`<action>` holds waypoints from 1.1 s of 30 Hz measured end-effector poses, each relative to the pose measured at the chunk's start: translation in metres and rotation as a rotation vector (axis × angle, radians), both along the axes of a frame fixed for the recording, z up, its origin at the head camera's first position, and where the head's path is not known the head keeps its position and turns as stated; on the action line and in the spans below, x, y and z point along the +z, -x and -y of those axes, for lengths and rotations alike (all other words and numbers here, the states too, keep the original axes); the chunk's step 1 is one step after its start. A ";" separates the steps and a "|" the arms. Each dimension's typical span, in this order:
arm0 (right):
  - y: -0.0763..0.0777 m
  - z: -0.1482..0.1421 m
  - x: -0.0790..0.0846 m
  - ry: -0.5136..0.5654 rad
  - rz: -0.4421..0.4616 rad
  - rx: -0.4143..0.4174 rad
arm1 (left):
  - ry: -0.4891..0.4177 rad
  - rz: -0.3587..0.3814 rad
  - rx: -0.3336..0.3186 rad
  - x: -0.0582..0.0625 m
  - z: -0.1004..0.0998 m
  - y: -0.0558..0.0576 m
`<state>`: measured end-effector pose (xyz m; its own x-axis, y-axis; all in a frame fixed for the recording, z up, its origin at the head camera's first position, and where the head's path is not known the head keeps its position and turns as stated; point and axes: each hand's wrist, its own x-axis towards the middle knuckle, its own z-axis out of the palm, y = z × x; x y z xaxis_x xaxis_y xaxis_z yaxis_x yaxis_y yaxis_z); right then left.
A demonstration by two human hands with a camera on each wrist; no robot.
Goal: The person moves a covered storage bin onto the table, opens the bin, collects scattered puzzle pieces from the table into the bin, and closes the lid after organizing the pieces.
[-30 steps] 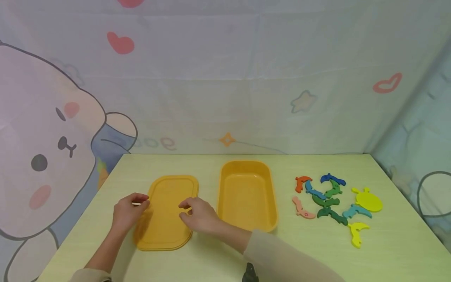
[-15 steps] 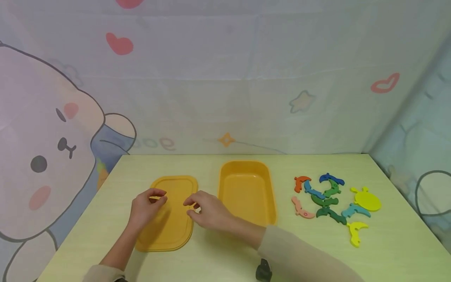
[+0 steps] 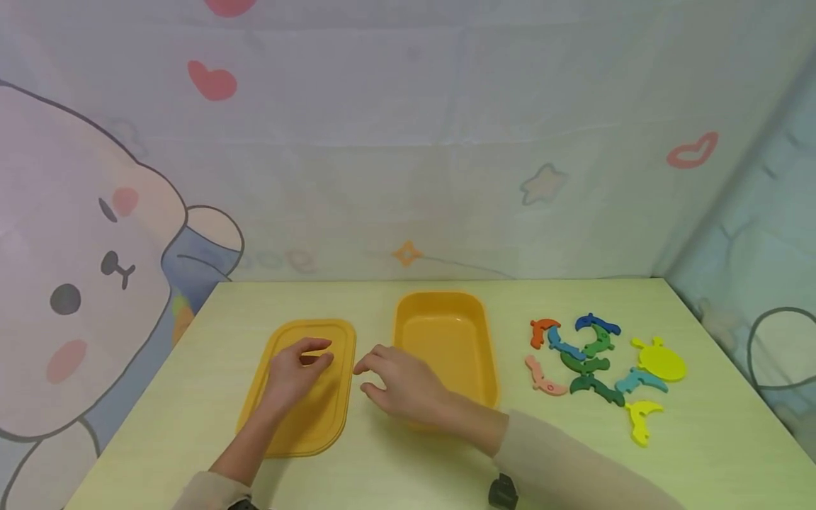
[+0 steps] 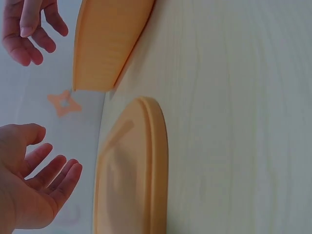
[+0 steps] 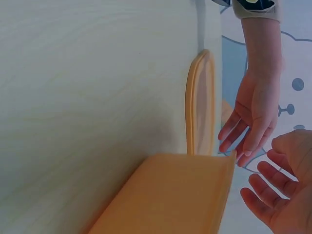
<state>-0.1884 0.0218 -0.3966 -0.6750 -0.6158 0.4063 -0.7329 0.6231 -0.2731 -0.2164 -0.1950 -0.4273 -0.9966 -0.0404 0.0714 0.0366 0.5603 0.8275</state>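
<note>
Left of the yellow box [image 3: 446, 343], a yellow lid [image 3: 321, 411] lies flat on the counter [image 3: 408, 489]. Above this lid hovers the left hand [image 3: 296, 372], its loosely bent fingers parted and free. The right hand [image 3: 404, 382] hangs over the box's near left side, thumb and fingers likewise apart. Right of the box lie colourful flat pieces [image 3: 583, 364], then, farther right of it, a yellow round piece [image 3: 663, 363].
</note>
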 end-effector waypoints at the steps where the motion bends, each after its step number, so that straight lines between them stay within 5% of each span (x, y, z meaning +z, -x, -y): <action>1: 0.000 -0.003 0.000 -0.001 -0.004 0.000 | -0.012 0.003 -0.008 -0.001 -0.003 0.000; 20: 0.011 -0.060 0.021 -0.035 -0.069 -0.076 | -0.227 0.105 -0.129 -0.001 -0.047 0.005; 33: 0.028 -0.090 0.016 -0.090 -0.100 -0.173 | -0.368 0.171 -0.240 -0.006 -0.074 0.011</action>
